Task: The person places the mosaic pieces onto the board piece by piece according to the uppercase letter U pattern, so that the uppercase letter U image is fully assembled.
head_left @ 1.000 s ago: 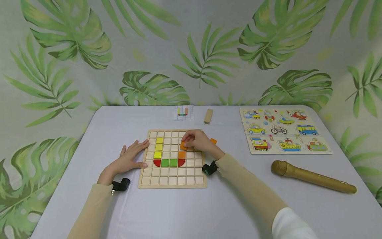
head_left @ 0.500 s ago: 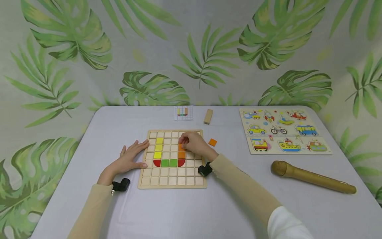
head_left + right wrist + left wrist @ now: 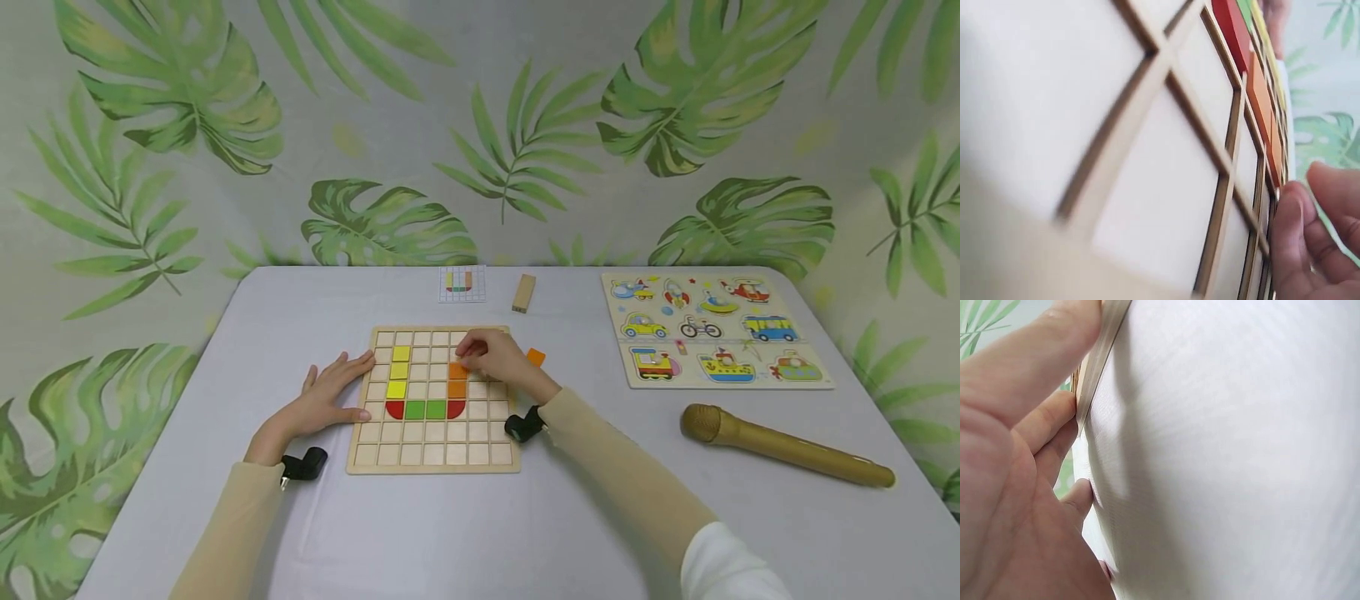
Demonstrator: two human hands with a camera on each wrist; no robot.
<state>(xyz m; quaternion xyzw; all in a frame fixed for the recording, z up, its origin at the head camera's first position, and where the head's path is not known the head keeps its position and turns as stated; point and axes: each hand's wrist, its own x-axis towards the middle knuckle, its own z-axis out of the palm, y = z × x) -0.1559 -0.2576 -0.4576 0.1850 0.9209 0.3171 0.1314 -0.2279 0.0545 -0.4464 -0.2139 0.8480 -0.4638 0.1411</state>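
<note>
My left hand point(image 3: 330, 398) lies spread along the left edge of the wooden grid board point(image 3: 432, 468), thumb and fingertips against its rim. In the left wrist view the straight fingers touch the board's side. Over the upper right part of the board is my right hand point(image 3: 495, 360), fingers loosely bent, no tile seen between them. The fingertips are beside the upper orange tile point(image 3: 457, 371), which lies in a cell above another orange tile point(image 3: 457, 389). Yellow tiles point(image 3: 400, 370) form a left column; green tiles point(image 3: 424, 409) and red rounded corner tiles point(image 3: 455, 408) form the bottom row.
A loose orange tile point(image 3: 536, 357) lies right of the board, partly behind the right hand. Farther back are a pattern card point(image 3: 462, 284) and a small wooden block point(image 3: 524, 293). At the right lie a vehicle puzzle board point(image 3: 720, 333) and a gold microphone point(image 3: 787, 448).
My right hand has set the upper orange tile flat in its cell, let go, and drawn slightly back to the right. The left hand has stayed in place.
</note>
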